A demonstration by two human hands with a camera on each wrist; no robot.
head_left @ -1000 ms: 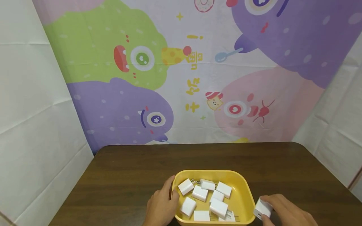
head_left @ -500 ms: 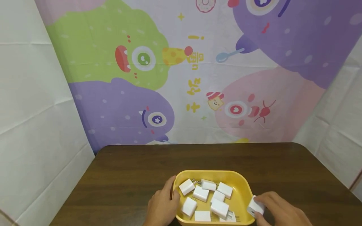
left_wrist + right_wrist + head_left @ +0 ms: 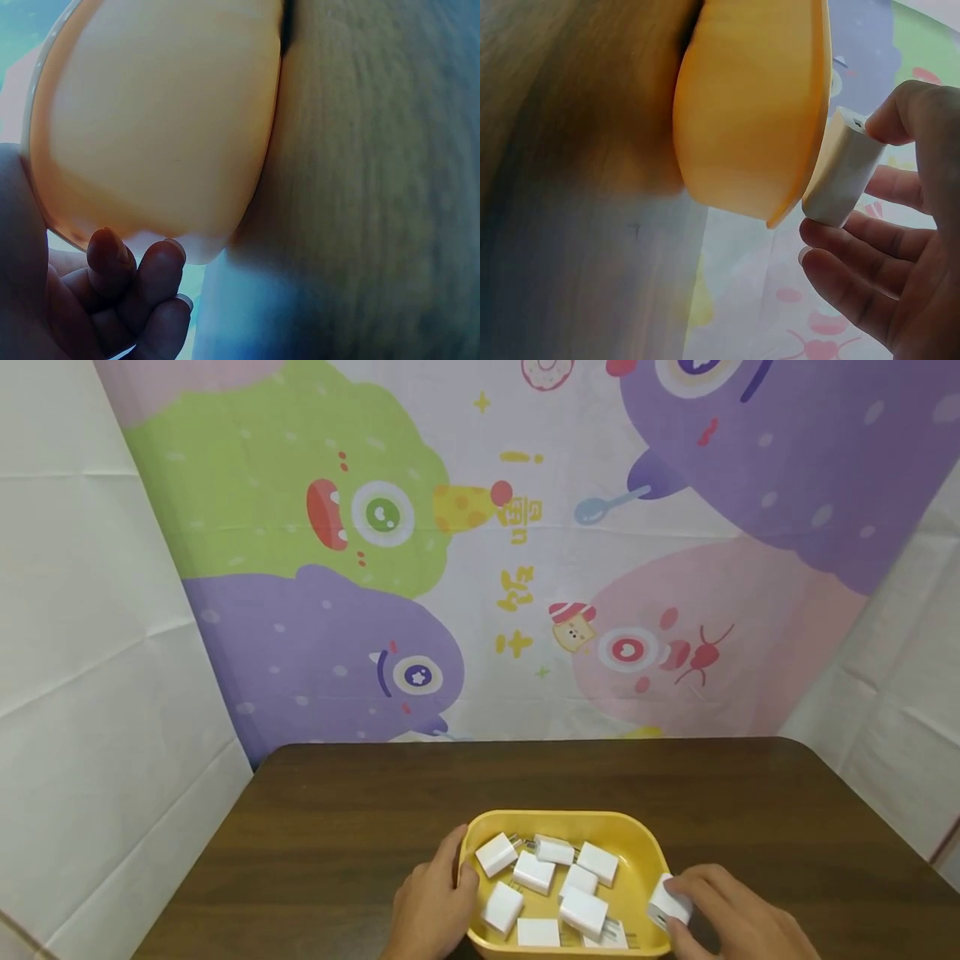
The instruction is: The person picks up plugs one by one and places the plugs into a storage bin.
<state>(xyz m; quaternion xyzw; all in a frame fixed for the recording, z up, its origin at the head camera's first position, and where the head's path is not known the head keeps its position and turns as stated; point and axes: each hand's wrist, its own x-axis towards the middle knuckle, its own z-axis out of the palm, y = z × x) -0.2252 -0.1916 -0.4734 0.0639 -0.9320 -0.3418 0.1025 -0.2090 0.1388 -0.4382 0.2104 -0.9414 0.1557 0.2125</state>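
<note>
A shallow yellow plastic tub with rounded corners stands at the front of the table. My left hand grips its left side, thumb at the rim and fingertips against the outer wall. Inside lie several white USB charger plugs, some showing metal prongs. My right hand pinches another white charger plug between thumb and fingers at the tub's right rim. In the right wrist view that charger sits just above the rim, its port end towards the thumb.
The dark wooden table extends behind and to both sides of the tub. A cartoon-printed cloth hangs behind its far edge, and white sheets flank the left and right.
My right hand has carried its charger leftward, from just outside the tub to over the right rim. The left hand keeps its grip on the tub.
</note>
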